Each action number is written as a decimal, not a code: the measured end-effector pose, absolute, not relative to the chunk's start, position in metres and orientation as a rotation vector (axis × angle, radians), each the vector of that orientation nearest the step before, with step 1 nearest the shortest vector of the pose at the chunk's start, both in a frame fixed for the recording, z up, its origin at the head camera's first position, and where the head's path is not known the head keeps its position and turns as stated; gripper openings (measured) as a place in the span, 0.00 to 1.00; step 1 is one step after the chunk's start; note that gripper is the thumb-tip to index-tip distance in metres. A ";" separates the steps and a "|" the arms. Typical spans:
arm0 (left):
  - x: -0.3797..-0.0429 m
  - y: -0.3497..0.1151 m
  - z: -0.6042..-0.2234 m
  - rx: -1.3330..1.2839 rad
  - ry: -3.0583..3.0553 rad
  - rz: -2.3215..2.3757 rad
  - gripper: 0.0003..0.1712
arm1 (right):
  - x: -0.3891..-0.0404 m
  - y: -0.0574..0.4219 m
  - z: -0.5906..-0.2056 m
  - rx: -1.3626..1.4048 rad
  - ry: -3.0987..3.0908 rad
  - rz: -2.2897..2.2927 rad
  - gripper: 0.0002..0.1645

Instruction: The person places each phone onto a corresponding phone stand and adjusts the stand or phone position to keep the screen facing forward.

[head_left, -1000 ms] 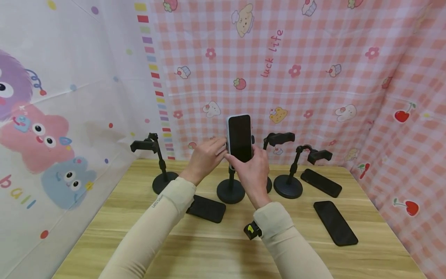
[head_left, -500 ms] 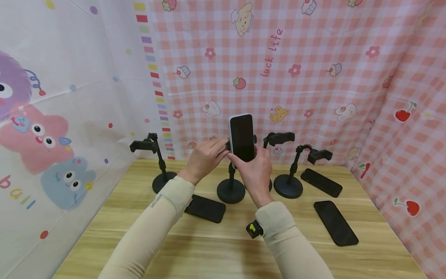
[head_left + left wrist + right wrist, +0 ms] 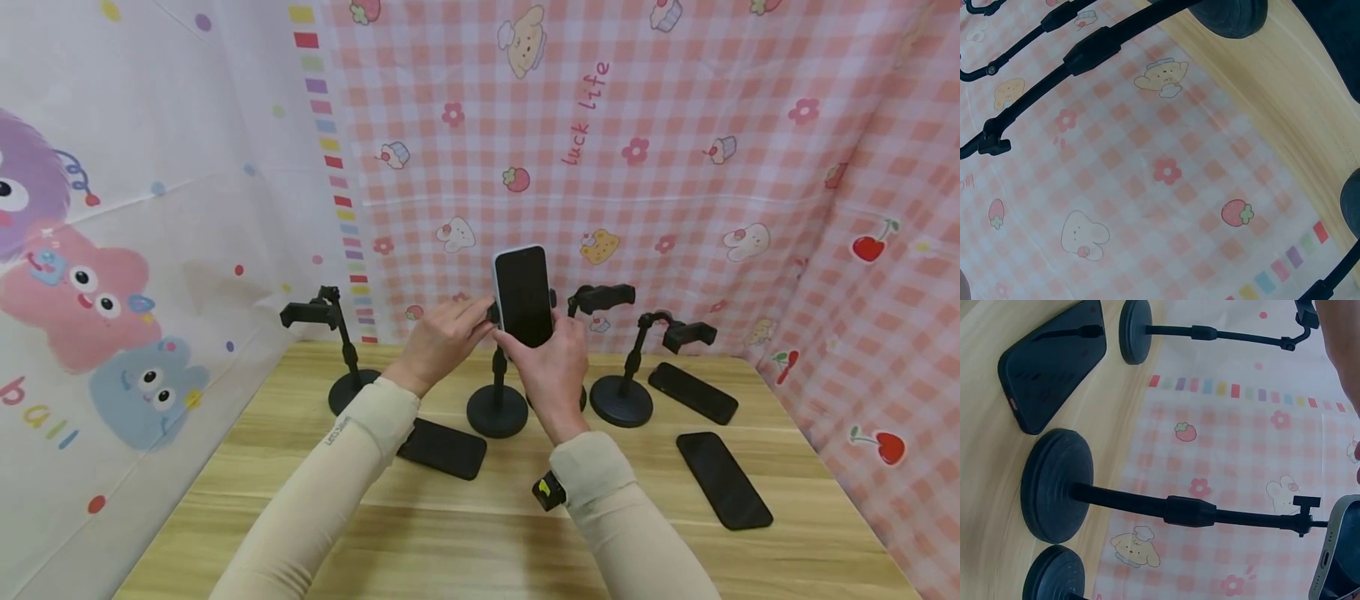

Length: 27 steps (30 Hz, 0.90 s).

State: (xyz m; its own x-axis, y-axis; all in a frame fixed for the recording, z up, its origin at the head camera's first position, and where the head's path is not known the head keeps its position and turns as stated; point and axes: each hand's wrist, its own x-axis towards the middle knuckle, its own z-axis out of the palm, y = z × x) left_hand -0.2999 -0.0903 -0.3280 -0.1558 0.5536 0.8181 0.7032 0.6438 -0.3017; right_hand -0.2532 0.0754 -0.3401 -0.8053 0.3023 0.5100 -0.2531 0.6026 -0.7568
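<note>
A smartphone [image 3: 524,292] in a pale case stands upright, tilted slightly, at the clamp of the middle black phone stand [image 3: 497,412]. My right hand [image 3: 555,367] grips its lower end, thumb across the bottom left and fingers along the right edge. At the phone's left side my left hand [image 3: 444,337] pinches the clamp's left jaw; its fingertips are partly hidden. In the right wrist view, the phone's bottom edge [image 3: 1327,553] shows beside the stand's pole [image 3: 1190,511]. The left wrist view shows mainly poles [image 3: 1091,51] and cloth.
Other phone stands rise at the left [image 3: 350,392], behind the right hand [image 3: 602,297] and at the right [image 3: 621,402]. Dark phones lie flat near the left forearm [image 3: 444,448] and on the right [image 3: 723,481], [image 3: 693,392]. Patterned cloth [image 3: 420,208] hangs behind the wooden table [image 3: 465,542].
The phone and clamp have shifted slightly to the right and tilted a little clockwise, with my right hand moving along. My left hand stays at the clamp's left side.
</note>
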 end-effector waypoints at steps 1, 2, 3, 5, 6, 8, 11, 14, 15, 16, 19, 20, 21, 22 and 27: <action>-0.300 -0.090 -0.328 -1.007 -1.836 -0.184 0.20 | -0.254 0.075 -0.340 -0.040 -2.216 1.178 0.55; -0.300 -0.090 -0.327 -1.009 -1.844 -0.189 0.20 | -0.254 0.074 -0.339 -0.049 -2.220 1.177 0.55; -0.300 -0.090 -0.327 -1.011 -1.854 -0.191 0.20 | -0.254 0.074 -0.339 -0.056 -2.225 1.175 0.55; -0.300 -0.090 -0.327 -1.013 -1.867 -0.189 0.20 | -0.255 0.073 -0.339 -0.063 -2.231 1.172 0.56; -0.299 -0.089 -0.327 -1.016 -1.870 -0.189 0.20 | -0.255 0.073 -0.338 -0.067 -2.235 1.169 0.56; -0.299 -0.089 -0.326 -1.022 -1.882 -0.204 0.19 | -0.255 0.073 -0.339 -0.071 -2.239 1.163 0.57; -0.299 -0.090 -0.327 -1.028 -1.909 -0.254 0.19 | -0.256 0.073 -0.339 -0.065 -2.242 1.147 0.58; -0.297 -0.090 -0.327 -1.031 -1.946 -0.343 0.19 | -0.256 0.074 -0.338 -0.050 -2.254 1.132 0.59; -0.297 -0.090 -0.328 -1.029 -1.954 -0.368 0.19 | -0.256 0.075 -0.338 -0.045 -2.261 1.125 0.60; -0.296 -0.090 -0.327 -1.025 -1.962 -0.392 0.19 | -0.256 0.075 -0.338 -0.042 -2.268 1.119 0.60; -0.295 -0.088 -0.326 -1.006 -1.986 -0.455 0.19 | -0.255 0.078 -0.337 -0.023 -2.293 1.111 0.61; -0.295 -0.087 -0.325 -0.997 -1.996 -0.472 0.19 | -0.255 0.079 -0.337 -0.018 -2.301 1.109 0.60; -0.294 -0.087 -0.324 -0.986 -2.010 -0.488 0.19 | -0.255 0.079 -0.336 -0.016 -2.311 1.106 0.60; -0.294 -0.086 -0.323 -0.974 -2.025 -0.504 0.19 | -0.255 0.080 -0.336 -0.011 -2.320 1.105 0.59; -0.292 -0.082 -0.320 -0.898 -2.133 -0.591 0.22 | -0.253 0.084 -0.334 0.018 -2.343 1.118 0.53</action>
